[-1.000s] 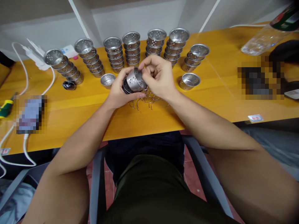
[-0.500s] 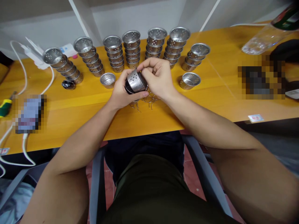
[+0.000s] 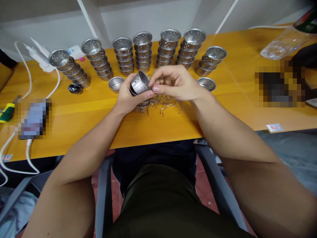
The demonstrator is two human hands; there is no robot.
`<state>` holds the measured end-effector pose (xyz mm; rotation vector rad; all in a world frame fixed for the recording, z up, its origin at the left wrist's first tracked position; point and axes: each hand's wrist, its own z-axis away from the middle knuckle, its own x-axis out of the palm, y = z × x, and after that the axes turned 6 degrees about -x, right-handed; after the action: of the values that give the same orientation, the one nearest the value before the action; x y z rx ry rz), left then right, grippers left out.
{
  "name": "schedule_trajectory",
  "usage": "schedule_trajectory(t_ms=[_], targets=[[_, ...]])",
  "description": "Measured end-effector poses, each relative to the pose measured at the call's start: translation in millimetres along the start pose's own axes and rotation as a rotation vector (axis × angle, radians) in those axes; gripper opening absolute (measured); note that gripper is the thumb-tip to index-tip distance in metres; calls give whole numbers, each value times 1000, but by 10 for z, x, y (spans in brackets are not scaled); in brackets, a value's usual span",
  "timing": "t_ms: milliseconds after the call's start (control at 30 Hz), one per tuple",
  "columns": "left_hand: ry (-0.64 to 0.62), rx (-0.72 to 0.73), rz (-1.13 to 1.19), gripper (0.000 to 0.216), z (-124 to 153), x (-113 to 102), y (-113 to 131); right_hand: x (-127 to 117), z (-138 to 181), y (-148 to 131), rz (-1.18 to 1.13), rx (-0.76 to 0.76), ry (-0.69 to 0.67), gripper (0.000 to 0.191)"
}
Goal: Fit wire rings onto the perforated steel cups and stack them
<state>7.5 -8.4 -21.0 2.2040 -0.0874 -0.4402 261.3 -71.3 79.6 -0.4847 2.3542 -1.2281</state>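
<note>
My left hand (image 3: 127, 99) grips a small perforated metal cup (image 3: 140, 82), tilted on its side above the yellow table (image 3: 81, 109). My right hand (image 3: 173, 84) is closed beside the cup's rim, its fingertips pinched at what looks like a thin wire piece. Under both hands lies a heap of bent wire handles (image 3: 164, 104). Another cup (image 3: 143, 105) sits partly hidden beneath my left hand.
Several stacks of perforated cups (image 3: 142, 51) line the back of the table. Single cups rest at left (image 3: 116, 83) and right (image 3: 207, 84). A white cable and power strip (image 3: 41, 61) lie far left, a screwdriver (image 3: 7, 111) at the edge, a plastic bottle (image 3: 284, 41) far right.
My right hand has drawn back to the right off the cup, showing more of the wire heap. The cup has tipped so its open end faces further left.
</note>
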Motion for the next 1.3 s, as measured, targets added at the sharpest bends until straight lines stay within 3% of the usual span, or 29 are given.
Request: schedule_trajectory(t_ms=[300,433,633,800,967,1167,1300], targets=[[-82,25,-26,110,26,63,208,-27,2,137,72,90,164,78],[-43,-10,-46,106,34,35,163,-12,0,144,95,30,156,69],[5,-10,-55,110,25,41,66,64,82,23,416,-16,235,40],[37,42,-120,99,-5,21,43,21,134,-55,663,14,167,17],[81,66,-157,100,-25,-8,47,-50,126,27,903,-180,107,21],[116,113,-177,109,-43,-22,63,9,151,-91,713,-99,181,23],[97,125,-218,112,-60,-66,29,31,111,36,510,-56,287,29]])
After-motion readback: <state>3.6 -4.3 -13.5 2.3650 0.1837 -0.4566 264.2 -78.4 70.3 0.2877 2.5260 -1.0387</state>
